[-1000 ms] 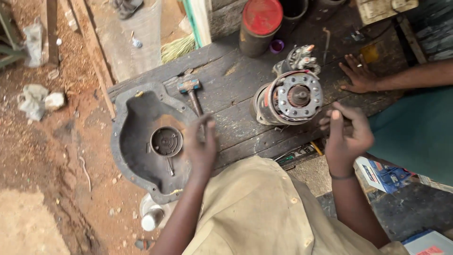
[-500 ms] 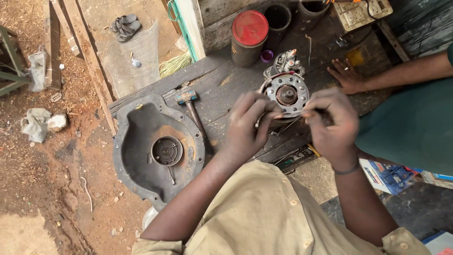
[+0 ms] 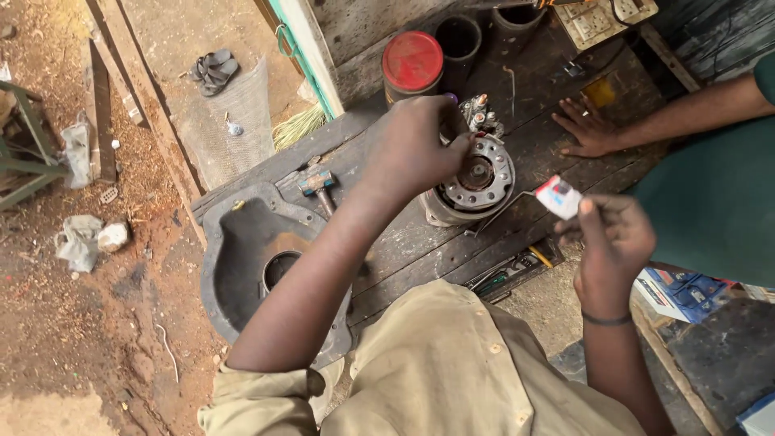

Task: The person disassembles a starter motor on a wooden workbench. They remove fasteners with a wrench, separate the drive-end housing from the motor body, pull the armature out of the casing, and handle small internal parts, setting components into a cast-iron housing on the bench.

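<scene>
the round metal motor unit [image 3: 476,182] is standing on end on the dark wooden bench [image 3: 420,242], near its middle, open face turned up at you. your left hand [image 3: 412,149] is lying over its upper left rim, fingers curled down and gripping the housing. your right hand [image 3: 617,238] is hovering off to the right of the unit, clear of it, pinching a small red and white packet [image 3: 559,196] between thumb and fingertips. a thin bent wire [image 3: 504,206] is running from the unit's edge toward that packet. a hammer [image 3: 319,187] is lying on the bench just left of your forearm, and a big grey cast housing [image 3: 242,258] is sitting at the bench's left end. a red-lidded can [image 3: 412,64] is standing behind the unit. another person's hand [image 3: 589,129] is resting flat on the bench at the far right, well apart from yours.
</scene>
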